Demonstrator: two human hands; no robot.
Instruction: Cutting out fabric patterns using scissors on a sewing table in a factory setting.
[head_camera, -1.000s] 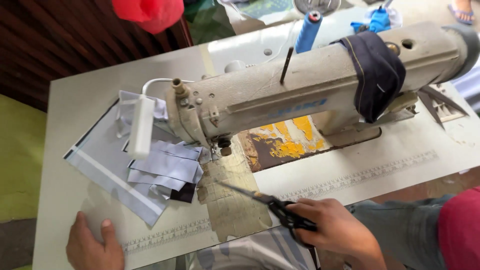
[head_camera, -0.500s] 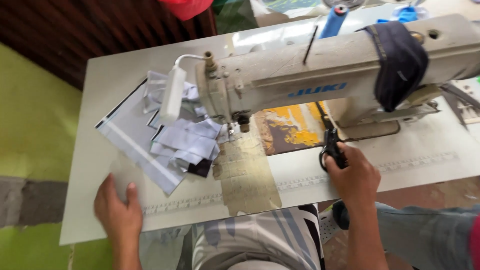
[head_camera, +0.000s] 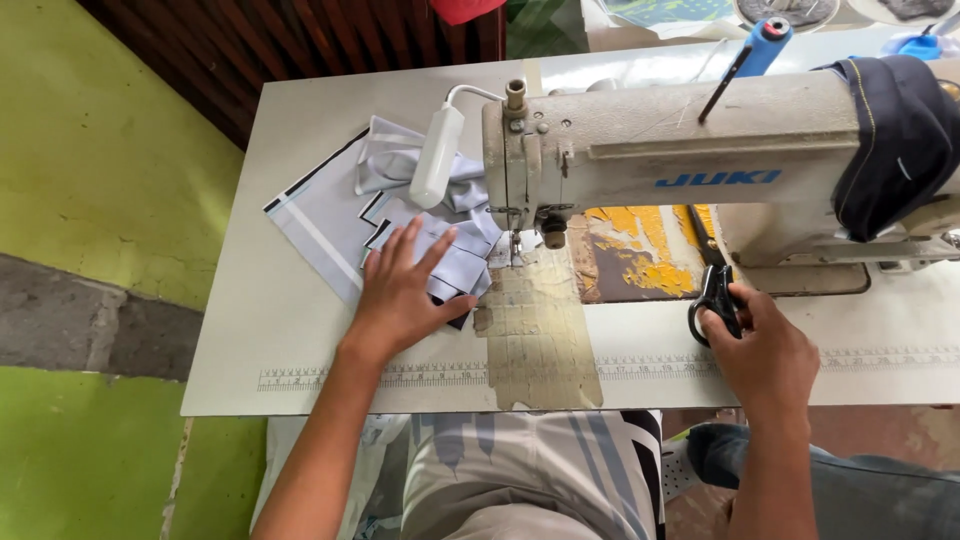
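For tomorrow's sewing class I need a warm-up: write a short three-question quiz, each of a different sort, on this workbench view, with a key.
1. True or false: the left hand rests flat on the pile of grey fabric pieces.
2. What does the right hand grip? A) black-handled scissors B) blue thread spool C) ruler
3. Fill in: a dark cloth is draped over the ____ end of the sewing machine.

Key: 1 true; 2 A; 3 right
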